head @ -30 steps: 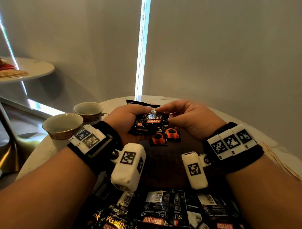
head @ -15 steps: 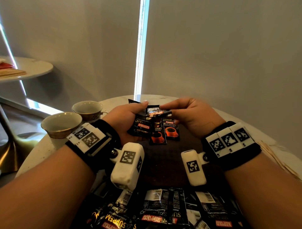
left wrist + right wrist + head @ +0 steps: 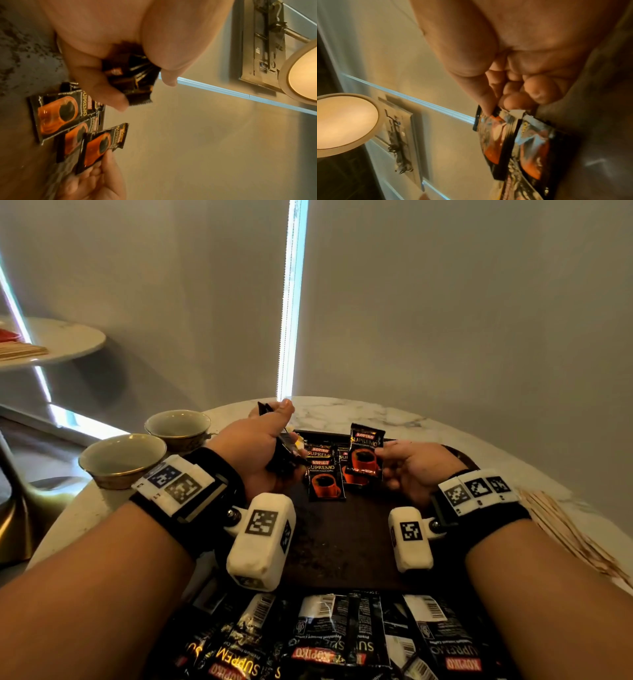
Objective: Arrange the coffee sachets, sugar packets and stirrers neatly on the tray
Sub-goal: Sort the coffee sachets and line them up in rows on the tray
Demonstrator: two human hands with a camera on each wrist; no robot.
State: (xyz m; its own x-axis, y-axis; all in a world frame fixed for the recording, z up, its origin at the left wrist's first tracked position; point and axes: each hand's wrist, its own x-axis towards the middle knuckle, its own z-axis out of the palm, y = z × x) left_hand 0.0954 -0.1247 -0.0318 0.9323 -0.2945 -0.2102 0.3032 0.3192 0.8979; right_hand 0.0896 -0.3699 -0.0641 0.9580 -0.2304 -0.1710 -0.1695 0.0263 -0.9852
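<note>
At left, left hand (image 3: 255, 446) curled round remaining stack of coffee sachets (image 3: 135, 82), now apart from right hand. Mid-tray (image 3: 342, 542), laid sachets (image 3: 325, 479) in overlapping row. Right hand (image 3: 411, 469) now pinching single sachet (image 3: 363, 453) upright above row; placing next.

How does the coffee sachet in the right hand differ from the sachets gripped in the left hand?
The right hand pinches a single sachet, upright, its printed cup facing the head camera. The left hand grips a bunch of sachets, bundled edge-on with little print showing. Both are black Kopiko packets, held above the dark tray.
</note>
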